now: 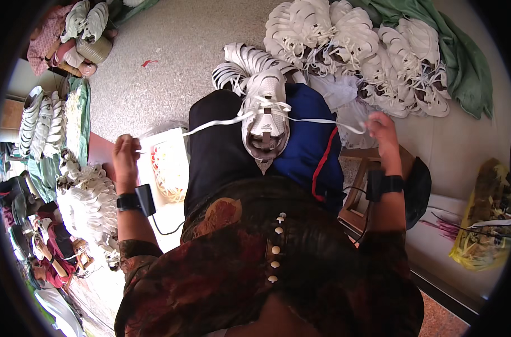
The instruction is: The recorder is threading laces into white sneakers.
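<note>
A white sneaker (266, 90) rests between my knees, its toe pointing away from me. Its white shoelace (219, 123) is threaded across the tongue, and its two ends stretch out to either side. On the left, my left hand (126, 153) is closed with fingertips pinched on one lace end, which fades against a bright white surface. Over to the right, my right hand (383, 129) has its fingers closed at the other lace end, slightly blurred. Neither hand touches the shoe itself.
White shoes (345, 39) are heaped at the far right beside green cloth (463, 62). More shoe pieces (92, 208) pile up at left, near a white box with orange loops (170, 168). A wooden frame (353, 205) stands by my right knee. Another person (47, 42) sits far left.
</note>
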Available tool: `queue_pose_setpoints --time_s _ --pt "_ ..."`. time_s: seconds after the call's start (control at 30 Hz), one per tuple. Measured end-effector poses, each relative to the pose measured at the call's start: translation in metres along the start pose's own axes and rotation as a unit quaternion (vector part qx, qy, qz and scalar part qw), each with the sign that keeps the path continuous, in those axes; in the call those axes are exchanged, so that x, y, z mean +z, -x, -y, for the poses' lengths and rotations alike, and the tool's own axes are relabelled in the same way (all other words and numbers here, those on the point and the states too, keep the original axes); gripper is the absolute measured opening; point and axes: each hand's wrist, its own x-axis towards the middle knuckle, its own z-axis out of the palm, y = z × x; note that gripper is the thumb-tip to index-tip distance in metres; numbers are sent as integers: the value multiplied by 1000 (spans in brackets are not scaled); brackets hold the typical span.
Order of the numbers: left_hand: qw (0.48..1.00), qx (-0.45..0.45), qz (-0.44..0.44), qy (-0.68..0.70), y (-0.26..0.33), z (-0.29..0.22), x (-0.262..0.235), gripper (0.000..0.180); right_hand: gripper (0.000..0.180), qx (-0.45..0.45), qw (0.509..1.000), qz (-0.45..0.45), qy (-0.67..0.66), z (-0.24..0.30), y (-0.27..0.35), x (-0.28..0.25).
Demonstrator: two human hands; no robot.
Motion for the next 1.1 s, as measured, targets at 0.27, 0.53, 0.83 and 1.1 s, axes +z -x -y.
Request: queue_pose_setpoints --time_s 0.27,0.53,0.83,1.1 --pt "858 258 201 -396 15 5 196 29 20 -186 971 107 105 57 8 167" --pt "762 237 273 -537 4 19 244 23 5 -234 967 24 96 49 4 206" --pt "905 -162 376 118 8 2 236 16 11 63 943 212 -250 50 -4 197" --pt "904 111 255 -323 -1 36 222 10 20 -189 962 119 159 55 2 198"
